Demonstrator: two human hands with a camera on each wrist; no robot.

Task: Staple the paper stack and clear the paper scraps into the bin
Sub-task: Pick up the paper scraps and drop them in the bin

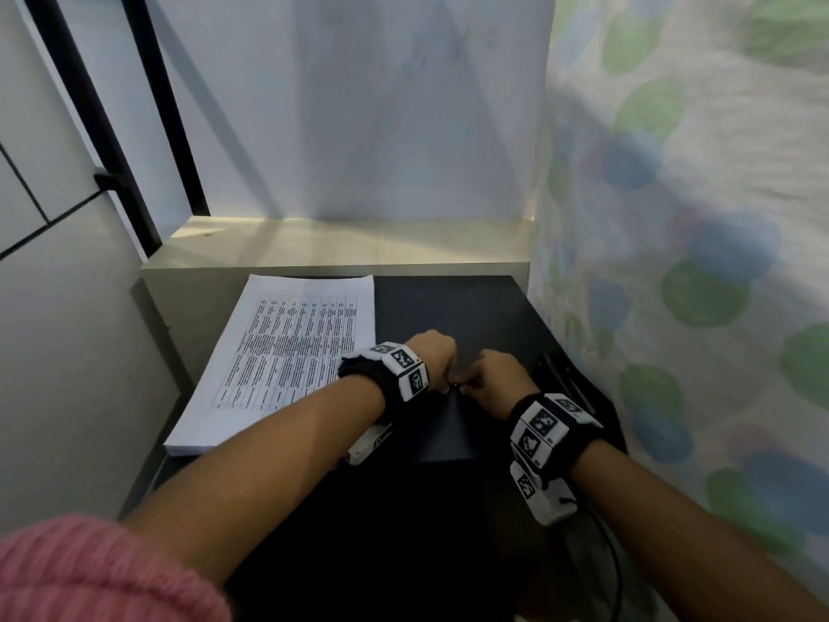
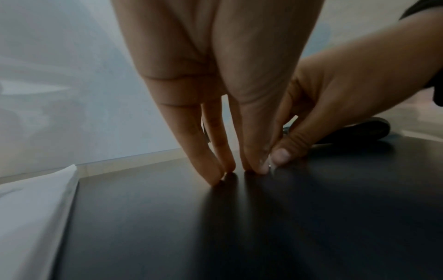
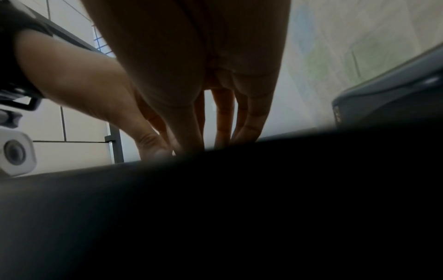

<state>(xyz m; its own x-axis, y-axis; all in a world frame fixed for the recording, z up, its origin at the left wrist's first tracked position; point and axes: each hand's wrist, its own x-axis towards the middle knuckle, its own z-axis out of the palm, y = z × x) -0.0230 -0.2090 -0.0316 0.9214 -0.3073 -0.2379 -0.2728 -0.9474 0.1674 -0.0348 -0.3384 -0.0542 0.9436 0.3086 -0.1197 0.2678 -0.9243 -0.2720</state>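
Note:
A thick stack of printed paper (image 1: 287, 352) lies on the left of the black table (image 1: 448, 307); its white edge (image 2: 31, 208) shows in the left wrist view. My two hands meet just right of it. The left hand (image 1: 437, 352) stands with straight fingers (image 2: 210, 166), tips down on the tabletop. My right hand (image 1: 491, 372) has its fingers curled, and its thumb tip (image 2: 280, 153) pinches a tiny shiny piece (image 2: 270, 166) against the table beside the left fingertips. What the piece is I cannot tell. No bin shows in any view.
A black stapler-like object (image 1: 558, 374) lies at the table's right edge, behind the right hand (image 2: 359, 130). A pale ledge (image 1: 336, 244) runs along the back. A patterned curtain (image 1: 673, 217) hangs close on the right, and a white wall on the left.

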